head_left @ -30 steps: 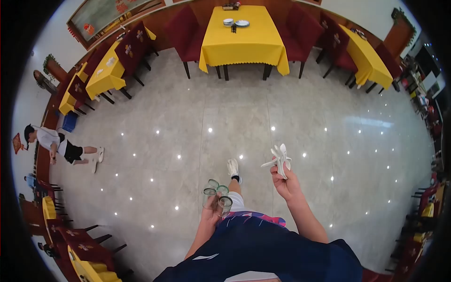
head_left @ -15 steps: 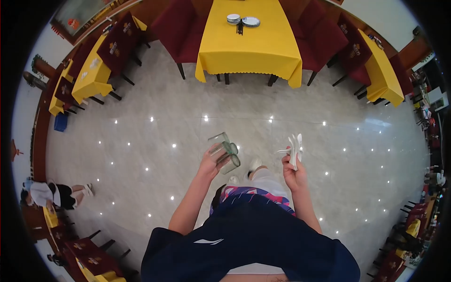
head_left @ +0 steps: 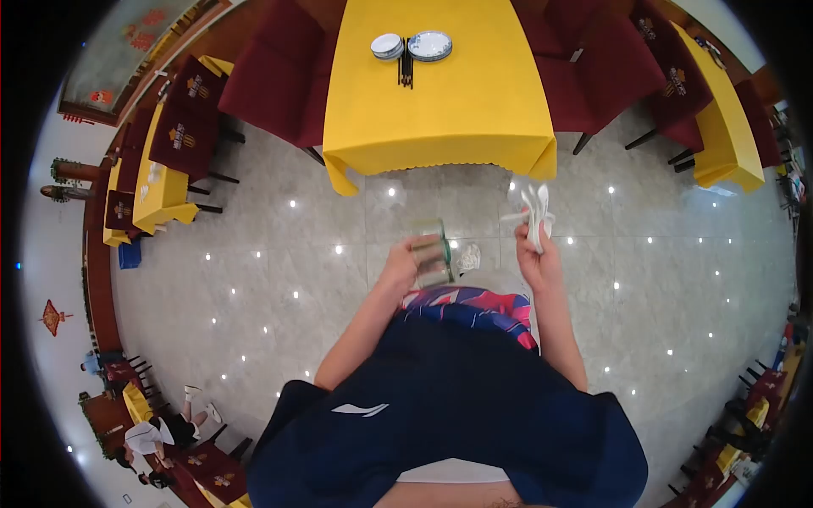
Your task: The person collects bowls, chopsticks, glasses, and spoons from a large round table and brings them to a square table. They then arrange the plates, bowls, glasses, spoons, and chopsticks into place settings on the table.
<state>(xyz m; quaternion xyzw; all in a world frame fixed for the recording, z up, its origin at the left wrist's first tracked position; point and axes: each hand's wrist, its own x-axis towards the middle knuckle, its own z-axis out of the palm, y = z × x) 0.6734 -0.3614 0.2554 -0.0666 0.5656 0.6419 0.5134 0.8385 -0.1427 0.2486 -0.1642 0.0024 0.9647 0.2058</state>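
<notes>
My left hand (head_left: 400, 267) is closed around several clear greenish drinking glasses (head_left: 433, 252), which are smeared by motion. A bundle of white spoons (head_left: 537, 212) sticks up from my right hand (head_left: 539, 258), whose fingers are wrapped round the handles. Both hands are in front of my body, above the floor. Ahead is a table with a yellow tablecloth (head_left: 440, 110). On it are a stack of small white bowls (head_left: 387, 46), a stack of blue-patterned plates (head_left: 430, 46) and a bunch of dark chopsticks (head_left: 406, 68).
Dark red chairs (head_left: 275, 72) flank the yellow table on both sides. More yellow-covered tables (head_left: 161, 190) line the left and right walls. A person in a white top (head_left: 148, 436) is among chairs at the lower left. The tiled floor (head_left: 279, 271) reflects ceiling lights.
I have come closer to the yellow table, which now looks larger. Glasses and spoons are still in my hands, and the left hand has turned somewhat.
</notes>
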